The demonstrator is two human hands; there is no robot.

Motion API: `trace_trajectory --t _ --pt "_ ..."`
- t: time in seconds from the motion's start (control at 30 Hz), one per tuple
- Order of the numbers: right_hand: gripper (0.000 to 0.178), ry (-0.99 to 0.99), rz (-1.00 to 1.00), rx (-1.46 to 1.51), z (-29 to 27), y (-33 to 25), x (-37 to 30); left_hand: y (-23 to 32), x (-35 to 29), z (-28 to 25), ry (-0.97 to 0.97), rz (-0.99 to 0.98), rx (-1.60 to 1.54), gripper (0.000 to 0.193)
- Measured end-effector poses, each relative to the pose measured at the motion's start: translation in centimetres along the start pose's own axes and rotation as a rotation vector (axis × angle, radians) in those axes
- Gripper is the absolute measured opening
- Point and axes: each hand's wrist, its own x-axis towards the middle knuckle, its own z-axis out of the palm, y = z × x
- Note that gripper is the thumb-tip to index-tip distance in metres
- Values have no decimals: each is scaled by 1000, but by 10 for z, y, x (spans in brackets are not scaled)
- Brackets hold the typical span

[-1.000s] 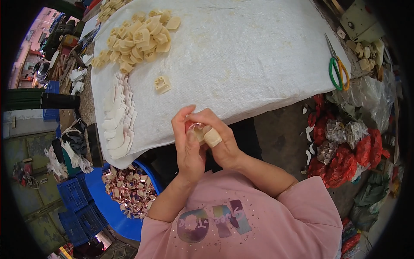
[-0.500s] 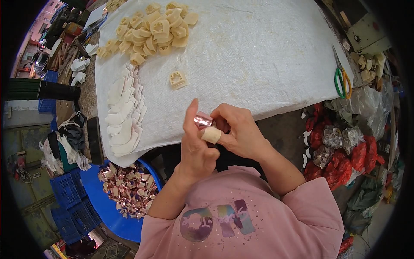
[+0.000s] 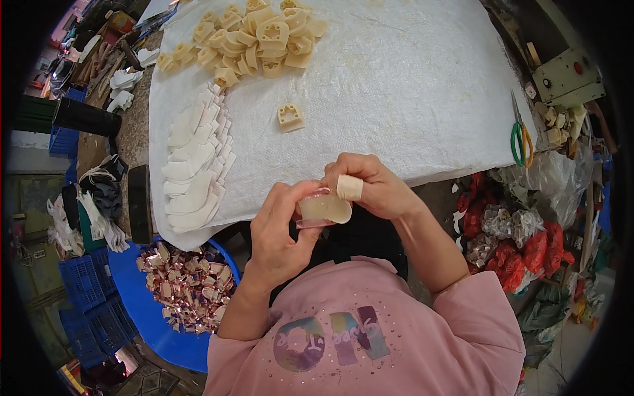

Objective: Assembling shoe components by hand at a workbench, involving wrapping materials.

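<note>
Just in front of the table's near edge, my left hand grips a cream shoe heel partly wrapped in shiny pink material, thumb below and fingers above. Against the upper right of that heel, my right hand is closed, its fingertips pinching at the edge; what lies between them is partly hidden. Tan tape is wound round a digit of this hand. A single bare cream heel stands on the white table cover, beyond my hands. Overlapping white curved strips lie to the left.
A heap of cream heels covers the table's far left. Scissors with green and orange handles lie at the right edge. Beside me, lower left, a blue tub holds many pink-wrapped heels. Red bags sit at right.
My left hand has turned the heel so its cream inner side shows, and its raised index finger has bent onto the heel. Both hands stay close together. The view has shifted slightly.
</note>
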Motion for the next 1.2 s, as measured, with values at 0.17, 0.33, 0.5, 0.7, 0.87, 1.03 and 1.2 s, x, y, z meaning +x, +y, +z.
trace_trajectory --t 0.17,0.33,0.5,0.7,0.87,1.03,1.2 --pt "20 45 -187 -545 12 -3 -2 3 0 1 23 25 59 43" --pt "18 243 -188 -502 23 8 -1 -7 7 6 113 78 69 44" --pt "22 -49 -104 112 12 15 -10 -2 2 12 175 196 154 47" --pt "24 247 -243 -230 37 33 -1 -10 6 28 415 242 319 47" --pt "35 177 -149 382 48 30 -5 -11 2 33 464 134 238 47" --pt "30 281 -104 -61 49 31 0 -17 -1 35 542 141 363 47" --pt "25 403 -23 -433 50 35 5 -33 5 31 564 207 368 41"
